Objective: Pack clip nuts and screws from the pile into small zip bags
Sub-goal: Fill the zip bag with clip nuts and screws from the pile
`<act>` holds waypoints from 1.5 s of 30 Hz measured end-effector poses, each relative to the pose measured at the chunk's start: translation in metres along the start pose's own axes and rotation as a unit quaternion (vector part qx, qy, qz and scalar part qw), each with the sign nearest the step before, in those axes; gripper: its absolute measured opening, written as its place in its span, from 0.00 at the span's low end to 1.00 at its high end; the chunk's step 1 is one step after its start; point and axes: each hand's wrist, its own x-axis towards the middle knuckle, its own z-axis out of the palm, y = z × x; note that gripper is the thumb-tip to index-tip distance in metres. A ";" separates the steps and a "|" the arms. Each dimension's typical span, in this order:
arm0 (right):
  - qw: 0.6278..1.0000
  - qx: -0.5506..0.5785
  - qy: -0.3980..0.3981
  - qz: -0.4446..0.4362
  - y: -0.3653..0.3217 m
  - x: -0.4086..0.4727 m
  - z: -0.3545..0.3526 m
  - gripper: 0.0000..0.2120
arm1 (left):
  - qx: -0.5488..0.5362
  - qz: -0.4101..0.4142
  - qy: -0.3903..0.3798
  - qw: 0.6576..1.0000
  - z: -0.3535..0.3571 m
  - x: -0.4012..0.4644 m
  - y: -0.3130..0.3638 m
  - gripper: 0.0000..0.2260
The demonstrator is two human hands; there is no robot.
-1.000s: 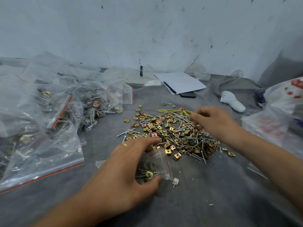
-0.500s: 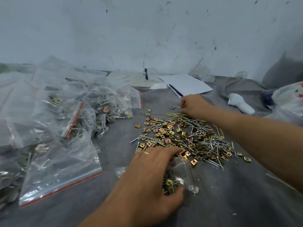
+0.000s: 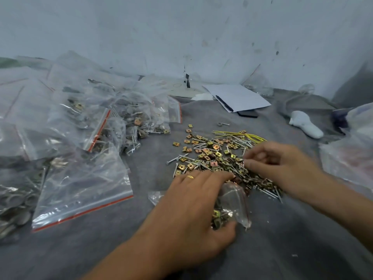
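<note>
Left hand (image 3: 193,205) grips zip bag (image 3: 234,203); right hand (image 3: 280,164) pinches in pile (image 3: 218,156).

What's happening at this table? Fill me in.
A person is bagging hardware. The left hand holds a small zip bag that already has some clip nuts in it, on the grey cloth. The right hand is picking at the pile of clip nuts and screws. Filled bags lie heaped to the left.

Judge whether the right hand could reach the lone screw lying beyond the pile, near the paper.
Probably yes. The right hand is at the pile, and the lone screw lies on open cloth just past it, with nothing covering it.
</note>
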 end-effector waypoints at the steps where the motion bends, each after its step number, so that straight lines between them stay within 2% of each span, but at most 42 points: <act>1: 1.000 0.024 -0.020 0.002 -0.005 -0.018 0.003 0.05 | -0.002 -0.003 0.002 1.000 0.000 0.000 0.001 0.33; 4: 0.996 0.081 -0.032 0.024 -0.014 -0.050 0.011 0.07 | -0.018 -0.014 0.006 1.000 -0.001 0.000 0.003 0.32; 9: 0.994 0.106 -0.026 0.032 -0.021 -0.054 0.029 0.06 | -0.042 -0.030 0.015 0.999 0.000 -0.001 0.002 0.30; 12: 0.979 0.188 -0.068 0.048 -0.025 -0.057 0.038 0.06 | -0.056 -0.036 0.024 0.997 0.002 0.000 -0.001 0.31; 14: 0.976 0.200 -0.075 0.040 -0.023 -0.058 0.040 0.07 | -0.059 -0.037 0.027 0.997 0.004 0.000 -0.002 0.31; 20: 0.984 0.169 -0.032 0.047 -0.019 -0.056 0.036 0.07 | -0.051 -0.032 0.027 0.998 0.005 -0.001 -0.004 0.31; 24: 0.988 0.094 0.088 0.080 -0.013 -0.056 0.037 0.06 | -0.050 -0.034 0.030 0.998 0.004 -0.001 -0.002 0.31; 26: 0.986 0.097 0.109 0.083 -0.012 -0.058 0.042 0.06 | -0.053 -0.034 0.030 0.998 0.003 -0.001 -0.001 0.31; 30: 0.988 0.150 0.014 0.029 -0.020 -0.063 0.051 0.05 | -0.059 -0.034 0.031 0.997 0.001 -0.001 -0.002 0.30; 31: 0.989 0.147 0.015 0.021 -0.019 -0.063 0.050 0.06 | -0.059 -0.033 0.033 0.997 0.001 -0.001 -0.001 0.30; 34: 0.990 0.102 0.097 0.026 -0.010 -0.049 0.037 0.06 | -0.055 -0.034 0.036 0.997 0.000 -0.001 0.000 0.30; 37: 0.983 0.096 0.145 0.062 0.003 -0.018 0.015 0.05 | -0.043 -0.034 0.026 0.998 -0.002 0.000 0.000 0.32; 41: 0.989 -0.032 0.133 0.058 0.014 0.053 -0.006 0.04 | -0.028 -0.029 0.001 0.999 -0.003 0.000 0.003 0.33; 45: 0.974 -0.197 0.109 -0.013 0.023 0.131 0.006 0.05 | -0.018 -0.021 -0.013 1.000 -0.006 -0.001 0.005 0.34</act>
